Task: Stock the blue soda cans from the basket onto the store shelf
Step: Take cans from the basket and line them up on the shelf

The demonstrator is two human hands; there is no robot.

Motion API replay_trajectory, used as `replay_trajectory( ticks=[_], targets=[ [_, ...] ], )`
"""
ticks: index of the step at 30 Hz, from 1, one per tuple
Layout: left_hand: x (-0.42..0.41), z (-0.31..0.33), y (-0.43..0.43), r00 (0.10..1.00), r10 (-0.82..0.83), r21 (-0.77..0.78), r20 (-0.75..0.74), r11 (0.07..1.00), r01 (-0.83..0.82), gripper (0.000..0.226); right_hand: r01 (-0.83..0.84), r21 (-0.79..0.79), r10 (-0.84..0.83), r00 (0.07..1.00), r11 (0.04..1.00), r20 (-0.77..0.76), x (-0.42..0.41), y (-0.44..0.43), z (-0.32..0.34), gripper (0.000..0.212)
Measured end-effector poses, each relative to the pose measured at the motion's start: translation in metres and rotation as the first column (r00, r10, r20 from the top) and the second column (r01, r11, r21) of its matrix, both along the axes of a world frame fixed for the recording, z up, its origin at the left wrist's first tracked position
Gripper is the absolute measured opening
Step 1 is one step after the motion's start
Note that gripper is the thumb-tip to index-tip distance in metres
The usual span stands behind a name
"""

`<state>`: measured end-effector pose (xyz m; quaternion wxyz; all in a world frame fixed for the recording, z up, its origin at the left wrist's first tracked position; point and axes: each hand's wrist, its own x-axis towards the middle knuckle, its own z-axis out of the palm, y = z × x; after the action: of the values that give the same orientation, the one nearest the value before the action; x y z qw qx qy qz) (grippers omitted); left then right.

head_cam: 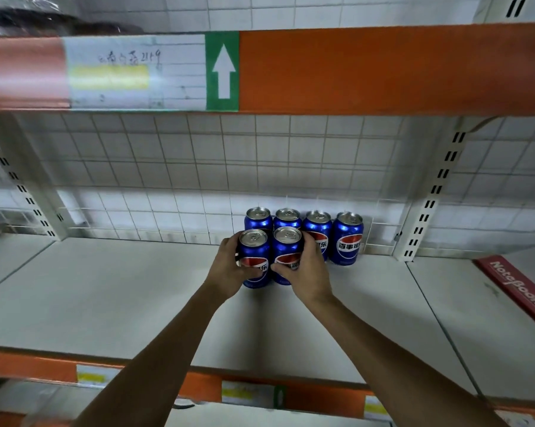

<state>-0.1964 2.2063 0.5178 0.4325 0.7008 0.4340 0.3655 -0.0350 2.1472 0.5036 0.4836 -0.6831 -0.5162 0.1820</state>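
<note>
Several blue soda cans stand upright on the white store shelf (136,297). A back row of cans (347,238) lines the wire grid at the rear. In front of that row stand two more cans side by side. My left hand (229,269) is wrapped around the front left can (253,251). My right hand (306,272) grips the front right can (287,248). Both front cans rest on the shelf, touching each other. The basket is out of view.
An orange shelf beam (383,69) with a paper label and a green arrow sticker hangs overhead. A red notebook (518,288) lies at the shelf's right side. White slotted uprights (432,198) flank the bay. The orange front edge (198,383) carries price tags.
</note>
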Motion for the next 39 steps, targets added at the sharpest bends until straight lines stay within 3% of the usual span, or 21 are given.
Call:
replay_trajectory(
  ticks=[8,18,23,27,30,33,36,39],
  targets=[
    [0.002,-0.006,0.019,0.999,-0.002,0.012,0.038,1.0,0.002,0.076,0.002,0.01,-0.003,0.999,1.0,0.045,0.007,0.003,-0.004,0.082],
    [0.001,-0.007,0.019,0.999,-0.017,-0.02,-0.042,1.0,0.016,0.072,0.073,-0.04,-0.068,0.99,0.997,0.123,0.008,0.004,-0.002,0.086],
    [-0.004,-0.003,0.002,0.969,-0.004,0.016,-0.246,1.0,0.008,0.068,0.106,-0.06,-0.092,0.976,0.992,0.198,0.005,-0.014,-0.003,0.083],
    [-0.023,-0.004,-0.019,0.837,0.001,0.105,-0.547,0.992,0.068,0.073,0.138,-0.138,-0.099,0.962,0.981,0.253,-0.007,-0.04,-0.009,0.081],
    [-0.049,-0.006,-0.043,0.74,0.063,0.289,-0.67,0.94,0.182,0.08,0.039,-0.204,0.019,0.962,0.978,0.273,-0.032,-0.059,-0.013,0.082],
    [-0.076,-0.012,-0.071,0.74,0.127,0.409,-0.661,0.887,0.213,0.076,-0.188,-0.182,0.243,0.904,0.965,0.353,-0.067,-0.073,-0.014,0.078],
    [-0.112,-0.022,-0.105,0.726,0.249,0.488,-0.641,0.862,0.136,0.07,-0.386,-0.148,0.408,0.777,0.91,0.479,-0.104,-0.088,-0.011,0.072],
    [-0.161,-0.044,-0.159,0.689,0.407,0.48,-0.6,0.872,-0.096,0.07,-0.608,-0.154,0.568,0.58,0.779,0.584,-0.141,-0.107,-0.02,0.067]
  ],
)
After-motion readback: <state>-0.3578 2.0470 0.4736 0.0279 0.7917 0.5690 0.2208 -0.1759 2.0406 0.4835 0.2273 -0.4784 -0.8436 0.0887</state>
